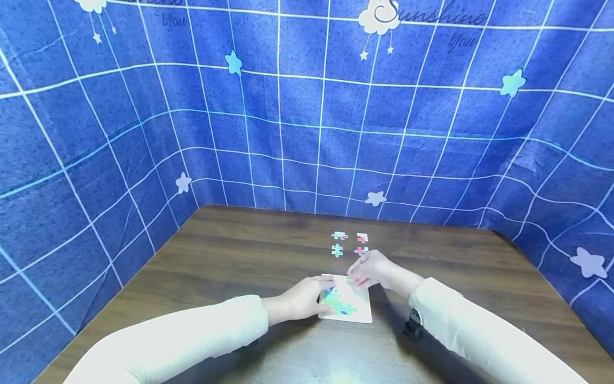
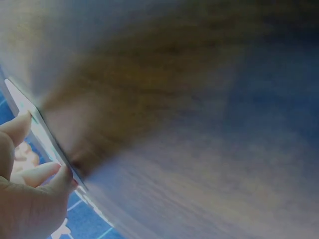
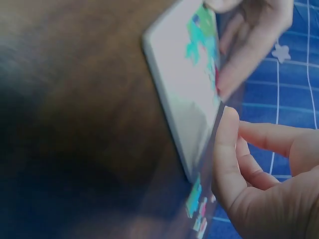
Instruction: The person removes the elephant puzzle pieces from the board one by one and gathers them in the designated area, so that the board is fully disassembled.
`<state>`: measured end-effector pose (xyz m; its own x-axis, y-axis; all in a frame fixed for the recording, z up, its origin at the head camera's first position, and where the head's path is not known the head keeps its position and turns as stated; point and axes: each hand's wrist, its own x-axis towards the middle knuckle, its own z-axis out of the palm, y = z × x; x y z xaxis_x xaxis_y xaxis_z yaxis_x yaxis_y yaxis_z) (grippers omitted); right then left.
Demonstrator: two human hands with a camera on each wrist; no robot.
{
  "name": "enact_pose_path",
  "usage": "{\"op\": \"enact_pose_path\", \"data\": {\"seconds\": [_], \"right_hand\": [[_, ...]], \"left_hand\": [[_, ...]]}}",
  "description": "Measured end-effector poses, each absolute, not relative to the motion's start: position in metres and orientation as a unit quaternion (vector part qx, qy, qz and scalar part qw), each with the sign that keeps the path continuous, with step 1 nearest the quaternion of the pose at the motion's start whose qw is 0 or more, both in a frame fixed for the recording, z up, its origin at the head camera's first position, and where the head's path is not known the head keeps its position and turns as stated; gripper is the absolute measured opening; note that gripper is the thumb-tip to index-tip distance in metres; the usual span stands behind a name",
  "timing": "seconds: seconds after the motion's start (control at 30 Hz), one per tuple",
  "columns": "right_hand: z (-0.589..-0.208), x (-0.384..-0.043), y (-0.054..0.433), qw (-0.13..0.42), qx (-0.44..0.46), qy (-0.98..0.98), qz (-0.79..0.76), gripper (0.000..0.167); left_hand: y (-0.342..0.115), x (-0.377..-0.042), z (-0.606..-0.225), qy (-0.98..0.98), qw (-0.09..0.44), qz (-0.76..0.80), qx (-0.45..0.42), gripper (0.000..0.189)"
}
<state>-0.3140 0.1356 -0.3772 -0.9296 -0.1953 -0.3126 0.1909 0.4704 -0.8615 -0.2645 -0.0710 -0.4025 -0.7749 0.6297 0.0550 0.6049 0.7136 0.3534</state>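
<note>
A square white puzzle board (image 1: 362, 313) lies on the table, with joined green and blue pieces (image 1: 339, 306) at its lower left. My left hand (image 1: 303, 298) holds the board by its left side, thumb near the lower part and fingers near the upper edge. Over the board's upper right corner, my right hand (image 1: 371, 269) pinches a small puzzle piece (image 1: 350, 278) between thumb and fingertips, mostly hidden by the fingers. The right wrist view shows the thumb (image 3: 229, 122) meeting the index finger close beside the board (image 3: 174, 74).
Several loose puzzle pieces (image 1: 337, 250) lie beyond the board, close to the right hand. The brown wooden table (image 1: 249, 240) ends at a blue gridded cloth (image 1: 297, 138) at the back and sides. A dark wrist strap (image 1: 414, 325) shows under the right sleeve.
</note>
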Motion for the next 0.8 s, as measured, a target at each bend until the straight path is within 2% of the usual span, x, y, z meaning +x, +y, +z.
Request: {"op": "enact_pose_path", "data": {"seconds": [0.23, 0.43, 0.6, 0.8], "right_hand": [[-0.381, -0.292, 0.136, 0.193, -0.033, 0.854, -0.482, 0.011], [-0.385, -0.278, 0.136, 0.179, -0.062, 0.862, -0.470, 0.006], [-0.390, -0.267, 0.132, 0.157, -0.075, 0.881, -0.441, 0.003], [-0.391, -0.261, 0.128, 0.127, -0.065, 0.902, -0.407, 0.009]], "left_hand": [[-0.078, -0.269, -0.404, 0.923, 0.022, 0.202, 0.326, 0.067], [-0.085, -0.271, -0.406, 0.926, 0.036, 0.205, 0.315, 0.072], [-0.086, -0.269, -0.406, 0.922, 0.049, 0.226, 0.312, 0.073], [-0.083, -0.269, -0.402, 0.927, 0.048, 0.243, 0.282, 0.072]]}}
